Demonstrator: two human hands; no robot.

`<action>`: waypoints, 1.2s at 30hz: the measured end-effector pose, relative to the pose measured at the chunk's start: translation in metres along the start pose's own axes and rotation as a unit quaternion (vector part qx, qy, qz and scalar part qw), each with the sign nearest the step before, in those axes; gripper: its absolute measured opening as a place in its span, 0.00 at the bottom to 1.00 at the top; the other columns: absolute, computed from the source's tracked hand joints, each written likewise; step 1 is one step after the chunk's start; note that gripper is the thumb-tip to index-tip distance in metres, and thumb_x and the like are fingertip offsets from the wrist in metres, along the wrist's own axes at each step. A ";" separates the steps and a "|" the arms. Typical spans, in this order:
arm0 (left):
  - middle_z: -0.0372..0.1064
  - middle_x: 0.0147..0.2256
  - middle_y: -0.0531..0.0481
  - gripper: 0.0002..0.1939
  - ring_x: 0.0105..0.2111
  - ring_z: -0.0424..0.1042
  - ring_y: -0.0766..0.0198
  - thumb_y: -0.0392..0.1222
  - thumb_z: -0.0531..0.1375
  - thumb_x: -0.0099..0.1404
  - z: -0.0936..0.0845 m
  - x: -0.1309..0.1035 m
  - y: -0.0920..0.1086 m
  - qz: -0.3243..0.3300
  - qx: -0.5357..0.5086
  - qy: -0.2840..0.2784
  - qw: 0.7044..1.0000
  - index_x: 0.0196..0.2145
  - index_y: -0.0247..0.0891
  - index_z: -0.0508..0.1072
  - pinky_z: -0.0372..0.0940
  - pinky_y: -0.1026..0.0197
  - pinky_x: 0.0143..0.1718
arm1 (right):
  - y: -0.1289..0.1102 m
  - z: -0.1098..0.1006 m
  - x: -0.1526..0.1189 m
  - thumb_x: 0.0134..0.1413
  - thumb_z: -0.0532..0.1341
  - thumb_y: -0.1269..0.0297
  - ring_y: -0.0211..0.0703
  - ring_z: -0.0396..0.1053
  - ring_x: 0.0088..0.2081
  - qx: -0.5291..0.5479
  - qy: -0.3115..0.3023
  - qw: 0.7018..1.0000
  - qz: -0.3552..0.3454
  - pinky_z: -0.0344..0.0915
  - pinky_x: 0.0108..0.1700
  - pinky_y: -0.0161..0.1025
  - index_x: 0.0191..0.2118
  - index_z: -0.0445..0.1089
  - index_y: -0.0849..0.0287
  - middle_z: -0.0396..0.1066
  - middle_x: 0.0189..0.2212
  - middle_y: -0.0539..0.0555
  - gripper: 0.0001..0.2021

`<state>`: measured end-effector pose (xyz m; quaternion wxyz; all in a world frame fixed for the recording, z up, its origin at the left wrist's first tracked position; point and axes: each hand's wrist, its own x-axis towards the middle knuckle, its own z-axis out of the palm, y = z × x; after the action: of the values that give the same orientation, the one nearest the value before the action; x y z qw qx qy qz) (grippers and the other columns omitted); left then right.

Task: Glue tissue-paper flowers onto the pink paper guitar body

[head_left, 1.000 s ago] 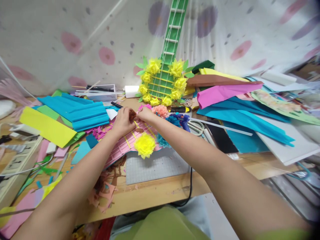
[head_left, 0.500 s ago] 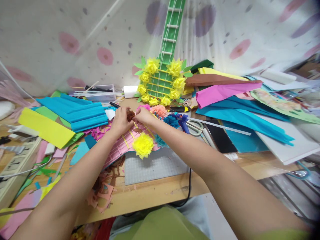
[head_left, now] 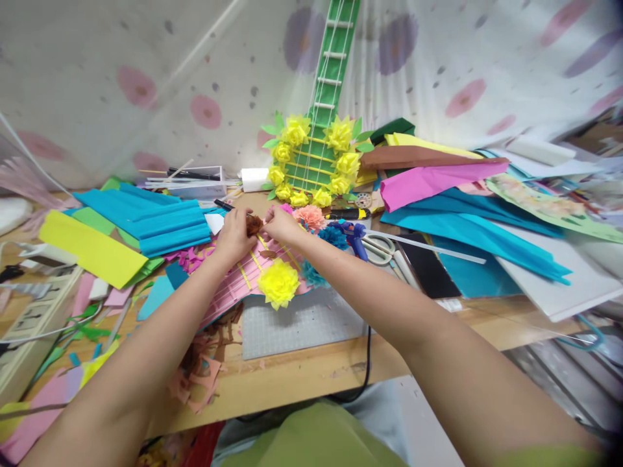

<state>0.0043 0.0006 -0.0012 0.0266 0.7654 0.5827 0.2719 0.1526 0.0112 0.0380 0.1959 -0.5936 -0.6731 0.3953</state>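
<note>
Between my hands is a small brown paper flower (head_left: 254, 225), held above a pink paper guitar (head_left: 237, 285) that lies on the table. My left hand (head_left: 235, 232) is closed around the flower's left side. Close on its right, my right hand (head_left: 281, 226) has its fingertips pinched together by the flower's edge; what they hold, if anything, is hidden. On the guitar sit a large yellow paper flower (head_left: 279, 283), a salmon one (head_left: 310, 218) and a dark blue one (head_left: 333, 236). A grey cutting mat (head_left: 302, 331) shows beneath the guitar.
A green paper guitar (head_left: 316, 139) with yellow flowers leans on the curtain behind. To the right are a blue glue gun (head_left: 357, 241), scissors (head_left: 379, 249) and a pile of crepe paper (head_left: 448, 175). Blue crepe paper (head_left: 170, 224) and a power strip (head_left: 36, 324) lie left.
My right hand's fingertips have drawn slightly right, away from the brown flower. My left hand stays on it.
</note>
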 end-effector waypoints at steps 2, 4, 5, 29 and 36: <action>0.62 0.46 0.39 0.26 0.51 0.62 0.47 0.33 0.58 0.48 -0.001 0.000 0.000 0.003 0.006 -0.003 1.000 0.47 0.39 0.61 0.60 0.48 0.52 | 0.002 -0.003 -0.001 0.44 0.61 0.74 0.39 0.71 0.24 0.010 0.014 1.000 -0.010 0.63 0.23 0.32 0.36 0.57 0.57 0.69 0.24 0.49 0.13; 0.62 0.47 0.39 0.26 0.51 0.62 0.47 0.33 0.58 0.49 -0.003 -0.001 0.000 0.008 0.010 -0.003 1.000 0.47 0.39 0.61 0.60 0.47 0.52 | 0.002 -0.009 -0.007 0.46 0.60 0.73 0.38 0.71 0.24 0.028 0.018 0.999 -0.021 0.61 0.22 0.31 0.36 0.56 0.57 0.68 0.24 0.48 0.12; 0.62 0.47 0.39 0.26 0.51 0.62 0.47 0.33 0.58 0.49 -0.004 -0.001 0.000 0.008 0.010 -0.003 1.000 0.47 0.39 0.61 0.59 0.47 0.52 | 0.002 -0.013 -0.011 0.48 0.59 0.73 0.38 0.70 0.23 0.038 0.018 0.999 -0.023 0.61 0.21 0.30 0.36 0.56 0.57 0.68 0.24 0.48 0.11; 0.72 0.34 0.48 0.08 0.34 0.69 0.59 0.47 0.59 0.56 -0.039 -0.040 0.029 0.025 -0.088 -0.077 0.993 0.30 0.40 0.72 0.63 0.56 0.37 | 0.100 -0.097 -0.121 0.46 0.59 0.53 0.32 0.57 0.17 0.029 -0.001 0.999 -0.037 0.55 0.23 0.32 0.27 0.68 0.59 0.59 0.14 0.45 0.13; 0.74 0.35 0.49 0.06 0.37 0.71 0.57 0.43 0.57 0.56 -0.033 -0.046 0.033 0.051 -0.065 -0.118 0.990 0.32 0.41 0.71 0.62 0.57 0.36 | 0.143 -0.112 -0.133 0.44 0.60 0.49 0.36 0.60 0.21 -0.059 0.040 0.997 0.017 0.54 0.26 0.35 0.23 0.67 0.58 0.65 0.19 0.49 0.16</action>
<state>0.0108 -0.0606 0.0216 0.1310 0.8177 0.5167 0.2174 0.3557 -0.0847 0.0247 0.1800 -0.6307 -0.6768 0.3342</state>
